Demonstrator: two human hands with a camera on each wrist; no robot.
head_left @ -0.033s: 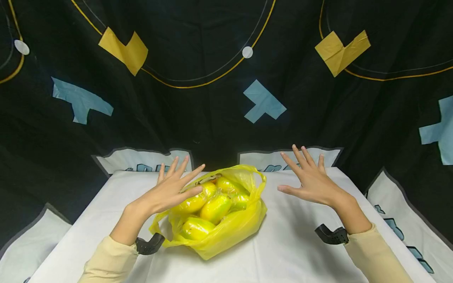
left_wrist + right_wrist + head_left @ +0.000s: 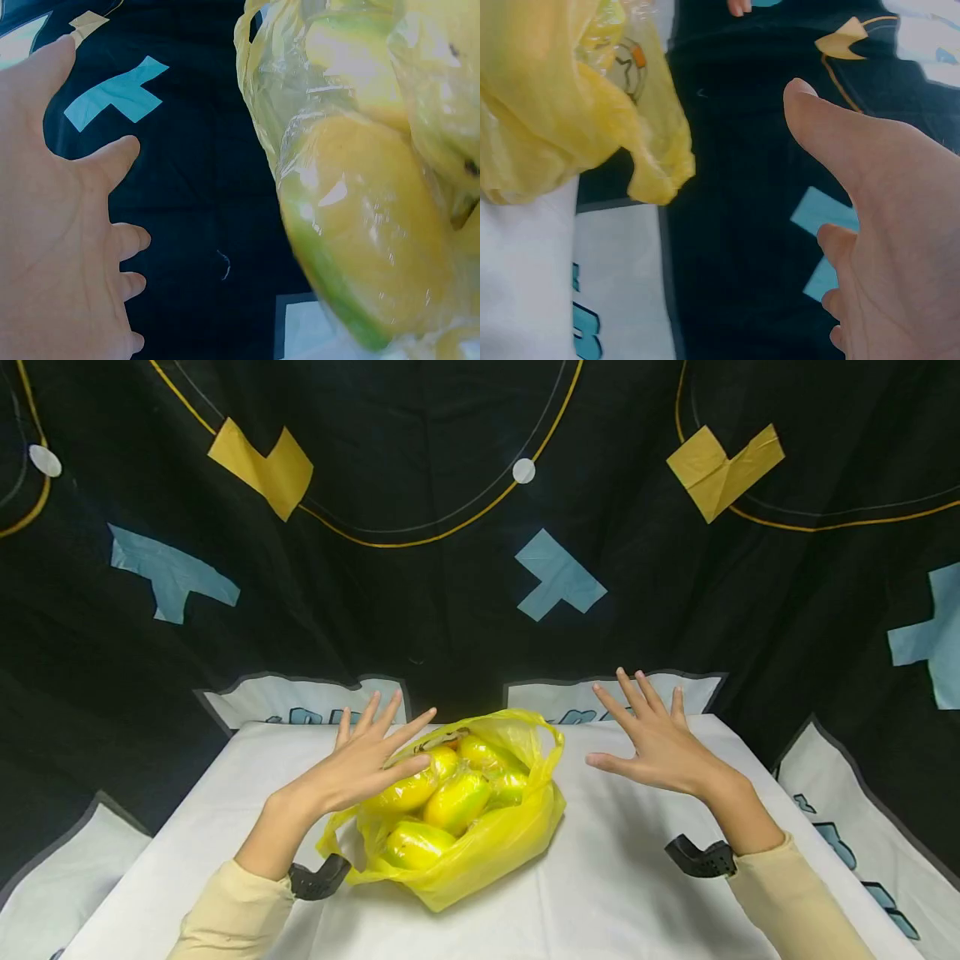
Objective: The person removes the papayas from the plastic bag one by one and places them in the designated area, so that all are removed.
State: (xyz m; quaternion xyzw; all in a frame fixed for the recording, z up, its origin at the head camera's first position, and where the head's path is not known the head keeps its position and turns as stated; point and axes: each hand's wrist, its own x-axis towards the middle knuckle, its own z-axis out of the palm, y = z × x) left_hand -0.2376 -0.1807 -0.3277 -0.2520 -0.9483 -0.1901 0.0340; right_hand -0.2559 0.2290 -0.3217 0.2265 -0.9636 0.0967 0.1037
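A yellow plastic bag [image 2: 510, 835] stands on the table with its mouth spread wide. Inside lie several yellow-green mangoes [image 2: 457, 802] in clear wrap; one wrapped mango [image 2: 367, 232] fills much of the left wrist view. My left hand [image 2: 352, 768], fingers spread and holding nothing, hovers over the bag's left side and overlaps it in the head view. Apart from the bag, to its right, my right hand [image 2: 667, 752] is raised with fingers spread and nothing in it. The bag's handle loop [image 2: 660, 165] hangs to the left of that hand in the right wrist view.
A white cloth covers the table [image 2: 600, 893]. Behind it hangs a black curtain [image 2: 420, 627] with yellow and blue patches. Each wrist wears a black camera mount, the left mount [image 2: 320, 877] close to the bag's near left corner.
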